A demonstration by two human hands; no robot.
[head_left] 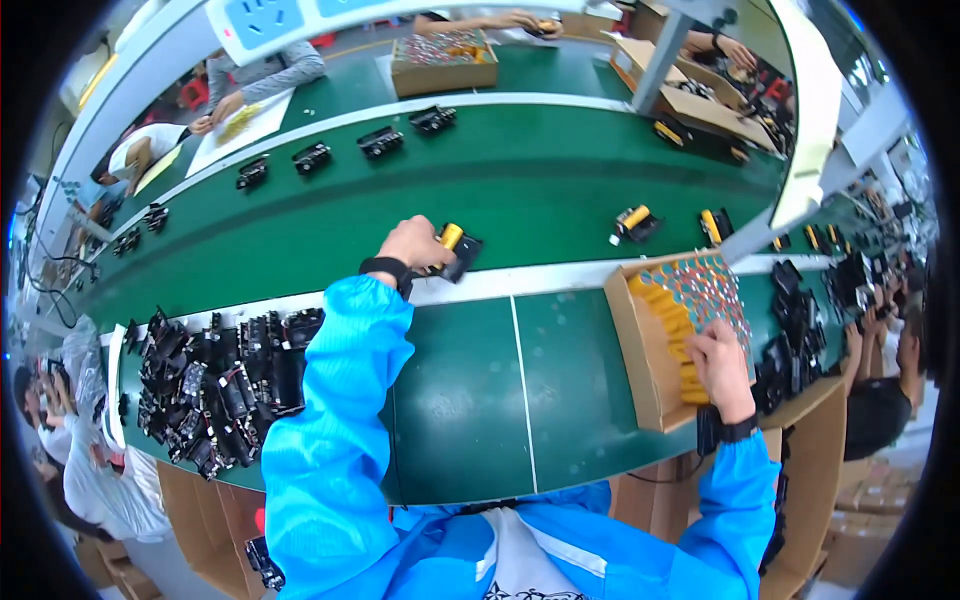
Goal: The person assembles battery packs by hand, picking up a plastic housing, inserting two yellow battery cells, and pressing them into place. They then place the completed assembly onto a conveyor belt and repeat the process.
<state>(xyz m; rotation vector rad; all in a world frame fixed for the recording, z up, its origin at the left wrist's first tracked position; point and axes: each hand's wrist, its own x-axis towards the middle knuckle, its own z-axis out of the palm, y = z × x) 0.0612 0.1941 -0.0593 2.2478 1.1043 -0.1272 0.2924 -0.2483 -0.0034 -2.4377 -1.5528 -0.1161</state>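
Note:
My left hand [413, 243] is closed on a black plastic housing [464, 262] at the near edge of the green belt. A yellow cylindrical battery cell [452, 236] sits in this housing, beside my fingertips. My right hand [718, 362] reaches into an open cardboard box [640, 370] at the right. Its fingers are pinched together over the yellow cells [667, 315] lying there in rows. Whatever lies between those fingertips is hidden. Many cells stand on end in the far part of the box, showing their round ends.
Black housings [215, 390] lie heaped on the table at left, more [795, 340] at right. Along the belt [540, 150] sit several spaced housings, one with a yellow cell [636, 222]. Across it, other people work beside another box of cells [445, 75]. A metal post [750, 235] rises at right.

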